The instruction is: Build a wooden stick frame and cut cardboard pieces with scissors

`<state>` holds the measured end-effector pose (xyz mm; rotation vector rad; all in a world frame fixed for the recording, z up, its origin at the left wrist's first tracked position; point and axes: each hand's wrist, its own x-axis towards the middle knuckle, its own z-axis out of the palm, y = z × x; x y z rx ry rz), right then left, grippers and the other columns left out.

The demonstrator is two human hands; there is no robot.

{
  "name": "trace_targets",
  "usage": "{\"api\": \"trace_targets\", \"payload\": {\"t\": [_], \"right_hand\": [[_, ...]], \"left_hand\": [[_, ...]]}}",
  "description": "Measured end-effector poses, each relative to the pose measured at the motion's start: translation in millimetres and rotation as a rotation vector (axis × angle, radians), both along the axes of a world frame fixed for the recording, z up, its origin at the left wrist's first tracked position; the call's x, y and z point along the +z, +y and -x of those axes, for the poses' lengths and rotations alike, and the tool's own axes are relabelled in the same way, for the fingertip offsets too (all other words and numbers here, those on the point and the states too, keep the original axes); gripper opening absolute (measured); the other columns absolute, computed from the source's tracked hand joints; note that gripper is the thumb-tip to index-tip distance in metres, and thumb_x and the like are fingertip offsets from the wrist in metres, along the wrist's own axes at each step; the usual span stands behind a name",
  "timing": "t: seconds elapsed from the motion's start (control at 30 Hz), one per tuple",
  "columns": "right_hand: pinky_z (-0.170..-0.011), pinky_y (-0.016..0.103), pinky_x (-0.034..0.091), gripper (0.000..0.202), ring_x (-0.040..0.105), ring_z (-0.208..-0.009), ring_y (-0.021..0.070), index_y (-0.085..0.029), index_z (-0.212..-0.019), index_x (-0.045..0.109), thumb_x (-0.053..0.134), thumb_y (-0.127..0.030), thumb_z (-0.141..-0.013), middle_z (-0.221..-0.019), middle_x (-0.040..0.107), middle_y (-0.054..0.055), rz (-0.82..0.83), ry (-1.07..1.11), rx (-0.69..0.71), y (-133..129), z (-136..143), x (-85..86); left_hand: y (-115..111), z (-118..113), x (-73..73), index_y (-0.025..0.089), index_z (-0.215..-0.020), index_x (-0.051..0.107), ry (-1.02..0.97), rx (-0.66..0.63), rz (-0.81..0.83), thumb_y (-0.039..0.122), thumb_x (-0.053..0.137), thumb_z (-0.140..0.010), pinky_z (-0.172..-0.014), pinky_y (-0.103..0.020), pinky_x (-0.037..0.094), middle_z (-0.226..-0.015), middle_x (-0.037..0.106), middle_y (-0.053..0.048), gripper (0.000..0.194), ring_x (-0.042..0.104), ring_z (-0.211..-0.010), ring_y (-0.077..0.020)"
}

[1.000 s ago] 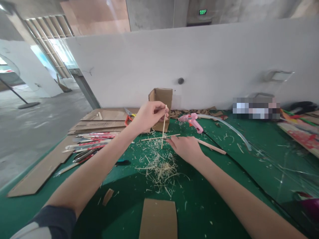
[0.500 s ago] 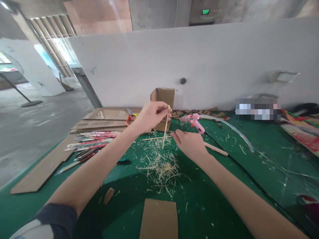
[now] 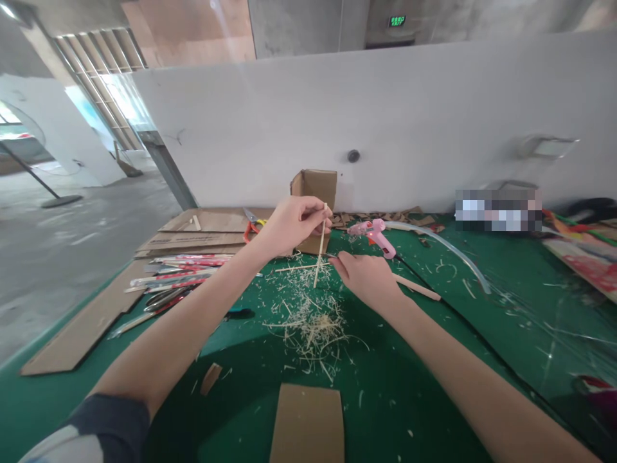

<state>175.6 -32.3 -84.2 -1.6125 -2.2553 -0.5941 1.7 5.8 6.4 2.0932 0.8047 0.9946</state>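
My left hand (image 3: 299,222) pinches the top of a thin pale wooden stick (image 3: 319,260), which hangs nearly upright with a slight tilt. Closed in my right hand (image 3: 365,275) is a carving knife (image 3: 420,288), its long wooden handle jutting out behind toward the right. The short dark blade points left and meets the stick around its middle; whether it bites into the wood I cannot tell. Below lies a heap of curly wood shavings (image 3: 322,329) on the green tabletop (image 3: 385,379). Another thin stick (image 3: 290,267) rests among the shavings.
A pink glue gun (image 3: 378,236) with a black cord lies right of centre. An open cardboard form (image 3: 324,185) stands behind my left hand. Scissors (image 3: 250,228), wrapped sticks or tools (image 3: 178,276) and cardboard sheets (image 3: 72,334) are left. A cardboard piece (image 3: 308,424) lies in front.
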Motion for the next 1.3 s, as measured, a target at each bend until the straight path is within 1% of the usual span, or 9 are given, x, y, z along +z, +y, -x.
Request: {"api": "trace_targets", "payload": {"t": [0.2,0.37,0.6,0.73,0.87,0.97,1.03,1.17,1.3], "right_hand": [[-0.048,0.026,0.022,0.045,0.059,-0.052,0.0165,-0.019,-0.076,0.062,0.030,-0.046,-0.095,-0.061,0.065,0.004,0.205,-0.068,0.064,-6,7,-8.6],[-0.048,0.026,0.018,0.052,0.058,-0.050,0.0162,-0.017,-0.081,0.062,0.020,-0.043,-0.097,-0.059,0.064,0.006,0.011,0.040,-0.033,-3,11,-1.4],[-0.048,0.025,0.018,0.046,0.058,-0.050,0.0161,-0.018,-0.077,0.062,0.028,-0.044,-0.096,-0.058,0.065,0.005,0.102,-0.010,0.020,-7,9,-11.3],[-0.047,0.025,0.015,0.051,0.053,-0.046,0.0136,-0.017,-0.077,0.060,0.022,-0.044,-0.097,-0.057,0.063,0.004,-0.029,0.055,-0.018,-3,2,5.7],[-0.049,0.026,0.016,0.052,0.050,-0.047,0.0125,-0.016,-0.077,0.061,0.022,-0.044,-0.096,-0.055,0.061,0.004,-0.111,0.087,-0.028,0,-3,25.7],[-0.050,0.025,0.014,0.055,0.048,-0.048,0.0126,-0.016,-0.079,0.062,0.019,-0.046,-0.096,-0.057,0.061,0.006,-0.139,0.082,-0.077,0,-3,33.4],[-0.050,0.025,0.014,0.056,0.048,-0.048,0.0126,-0.016,-0.082,0.062,0.018,-0.047,-0.096,-0.059,0.061,0.007,-0.146,0.061,-0.094,1,-2,35.4],[-0.051,0.026,0.016,0.053,0.047,-0.046,0.0119,-0.016,-0.081,0.062,0.021,-0.044,-0.096,-0.055,0.059,0.006,-0.086,0.021,-0.059,2,1,30.0],[-0.050,0.026,0.016,0.048,0.049,-0.044,0.0128,-0.018,-0.075,0.062,0.027,-0.046,-0.095,-0.054,0.059,0.004,0.035,-0.030,-0.004,0,3,16.7]], "left_hand": [[1,0,-0.7,0.013,-0.085,0.057,-0.012,0.005,0.031,0.033,0.049,-0.084,-0.075,-0.026,0.054,-0.087,0.066,-0.010,0.021,0.066,-0.081,-0.0152],[2,1,-0.7,0.015,-0.083,0.057,0.010,0.016,-0.002,0.034,0.049,-0.084,-0.075,-0.026,0.054,-0.087,0.067,-0.008,0.021,0.065,-0.081,-0.0146],[5,2,-1.6,0.015,-0.082,0.056,0.001,0.039,0.015,0.034,0.050,-0.084,-0.072,-0.026,0.053,-0.084,0.067,-0.008,0.020,0.065,-0.081,-0.0151],[-1,1,2.7,0.016,-0.080,0.057,0.028,0.029,-0.047,0.033,0.048,-0.085,-0.073,-0.026,0.050,-0.085,0.067,-0.007,0.020,0.063,-0.081,-0.0138],[-4,1,8.0,0.016,-0.081,0.064,0.138,0.130,-0.184,0.034,0.050,-0.084,-0.073,-0.027,0.047,-0.087,0.066,-0.006,0.023,0.059,-0.078,-0.0133],[-5,1,10.5,0.017,-0.083,0.067,0.157,0.158,-0.235,0.034,0.051,-0.083,-0.073,-0.026,0.045,-0.095,0.065,-0.007,0.023,0.057,-0.081,-0.0137],[-6,1,11.5,0.017,-0.084,0.067,0.175,0.150,-0.209,0.035,0.050,-0.084,-0.066,-0.026,0.044,-0.089,0.066,-0.006,0.025,0.056,-0.074,-0.0128],[-7,3,12.6,0.018,-0.084,0.068,0.212,0.155,-0.152,0.039,0.046,-0.085,-0.051,-0.026,0.037,-0.075,0.066,-0.003,0.030,0.048,-0.055,-0.0101],[-4,6,12.8,0.018,-0.087,0.068,0.213,0.155,-0.138,0.039,0.046,-0.085,-0.049,-0.026,0.034,-0.077,0.067,-0.004,0.031,0.045,-0.052,-0.0102]]}}
